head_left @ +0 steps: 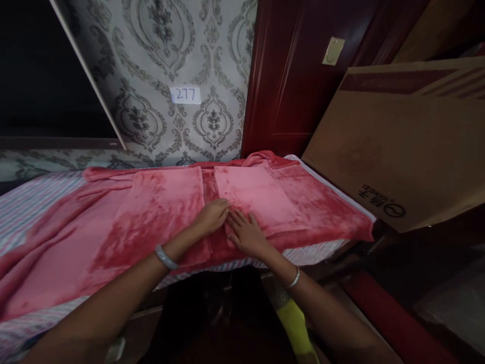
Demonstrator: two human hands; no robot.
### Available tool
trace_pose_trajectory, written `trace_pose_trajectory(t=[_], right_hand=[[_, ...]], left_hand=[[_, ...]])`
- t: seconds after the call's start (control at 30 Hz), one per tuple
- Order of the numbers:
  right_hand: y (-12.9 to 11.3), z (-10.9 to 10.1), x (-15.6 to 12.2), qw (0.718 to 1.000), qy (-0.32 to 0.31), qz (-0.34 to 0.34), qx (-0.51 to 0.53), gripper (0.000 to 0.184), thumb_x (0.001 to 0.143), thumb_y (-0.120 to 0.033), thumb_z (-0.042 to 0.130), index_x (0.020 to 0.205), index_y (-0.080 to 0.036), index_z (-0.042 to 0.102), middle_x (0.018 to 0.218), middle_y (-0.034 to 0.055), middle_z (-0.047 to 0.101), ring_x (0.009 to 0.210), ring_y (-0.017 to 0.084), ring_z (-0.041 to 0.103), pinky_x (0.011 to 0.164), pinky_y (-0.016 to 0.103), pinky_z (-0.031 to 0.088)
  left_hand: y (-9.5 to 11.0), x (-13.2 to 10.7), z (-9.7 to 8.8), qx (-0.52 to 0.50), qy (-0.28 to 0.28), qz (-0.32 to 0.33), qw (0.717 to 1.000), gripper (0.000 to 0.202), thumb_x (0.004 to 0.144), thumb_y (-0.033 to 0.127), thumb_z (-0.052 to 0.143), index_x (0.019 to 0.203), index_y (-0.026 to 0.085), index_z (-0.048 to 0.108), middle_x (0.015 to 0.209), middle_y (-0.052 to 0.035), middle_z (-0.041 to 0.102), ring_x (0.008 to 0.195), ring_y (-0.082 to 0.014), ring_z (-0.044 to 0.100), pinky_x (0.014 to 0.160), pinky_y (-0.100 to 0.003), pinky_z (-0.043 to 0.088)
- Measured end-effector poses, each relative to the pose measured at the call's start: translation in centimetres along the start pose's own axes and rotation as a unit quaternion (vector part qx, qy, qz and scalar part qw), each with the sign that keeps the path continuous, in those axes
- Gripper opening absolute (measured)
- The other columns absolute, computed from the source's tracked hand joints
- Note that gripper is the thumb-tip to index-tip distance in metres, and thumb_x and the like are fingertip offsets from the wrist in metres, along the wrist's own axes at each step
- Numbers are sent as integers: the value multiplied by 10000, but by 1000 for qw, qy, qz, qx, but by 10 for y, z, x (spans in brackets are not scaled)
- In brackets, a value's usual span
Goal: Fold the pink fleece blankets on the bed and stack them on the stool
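Blanket: lay over the striped cloth, long axis left to right, parallel to the cloth's back and front edges. Its right portion reached close to the cloth's right end; at the left corners, striped cloth showed bare.

Key relation: the left edge of the right panel ran roughly back to front, directly under the fingertips; the bulk of that panel spread to the right and toward the back edge. The right hand was nearer, palm down on the panel's near-left part, fingers slightly spread and not closed on anything visible. The left hand crossed the gap from the left panel, fingers together and bent down at that edge; whether they pinched fabric could not be told. Fingertips of the two hands nearly met.

Materials: plush pile, deep red and mottled where brushed, paler pink on smoother areas. Panels squarish, flat, edges fairly straight; a dark red strip separated them. Loose, rounded folds bunched along the back edge and at left. Striped cloth thin, woven-looking. Cardboard sheet or box beyond the right end, stiff and flat-faced
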State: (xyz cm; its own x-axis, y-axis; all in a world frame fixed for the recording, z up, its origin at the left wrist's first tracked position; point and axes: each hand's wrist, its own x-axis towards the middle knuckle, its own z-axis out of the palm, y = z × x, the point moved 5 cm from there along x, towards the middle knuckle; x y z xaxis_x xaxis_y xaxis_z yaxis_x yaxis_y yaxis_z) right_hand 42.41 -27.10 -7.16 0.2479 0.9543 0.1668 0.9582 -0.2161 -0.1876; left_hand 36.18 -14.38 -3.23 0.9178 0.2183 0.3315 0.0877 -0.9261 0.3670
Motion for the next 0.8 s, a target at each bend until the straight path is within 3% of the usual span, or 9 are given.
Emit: trace_pose_trajectory(t=[0.2,0.4,0.5,0.63,0.8], right_hand=[[-4,8,-4,1000,14,-5,-7,597,1049,-420,388,1613,-227,349,1668,80,313,1568,255,233,1261,565,188],[-1,14,-7,999,36,-7,12,595,1049,-415,388,1621,-265,326,1674,48,300,1567,244,236,1264,562,187],[0,19,-8,999,39,-8,23,592,1049,-425,390,1620,-279,332,1663,37,329,1570,239,229,1270,558,179],[0,20,-8,999,32,-8,34,596,1052,-445,389,1622,-279,328,1674,30,301,1573,239,220,1277,555,167],[0,16,-10,998,20,-12,53,578,1043,-452,424,1606,-340,357,1692,3,255,1578,247,201,1276,567,161]], left_hand=[[-19,39,17,85,-94,-25,992,511,1001,359,419,1458,161,533,1580,-160,472,1508,-289,379,1248,-516,304],[-55,85,29,134,-162,-122,970,707,997,569,364,1596,195,335,1700,-179,208,1584,-356,159,1241,-654,161],[-76,103,32,152,-168,-171,959,798,975,651,334,1619,183,283,1710,-187,148,1592,-368,96,1240,-665,106],[-95,127,32,172,-156,-173,957,794,987,634,288,1627,165,265,1717,-170,130,1600,-337,39,1257,-638,23],[-115,144,32,163,-126,-230,951,873,966,687,288,1654,168,147,1728,-174,29,1599,-350,-4,1263,-624,51]])
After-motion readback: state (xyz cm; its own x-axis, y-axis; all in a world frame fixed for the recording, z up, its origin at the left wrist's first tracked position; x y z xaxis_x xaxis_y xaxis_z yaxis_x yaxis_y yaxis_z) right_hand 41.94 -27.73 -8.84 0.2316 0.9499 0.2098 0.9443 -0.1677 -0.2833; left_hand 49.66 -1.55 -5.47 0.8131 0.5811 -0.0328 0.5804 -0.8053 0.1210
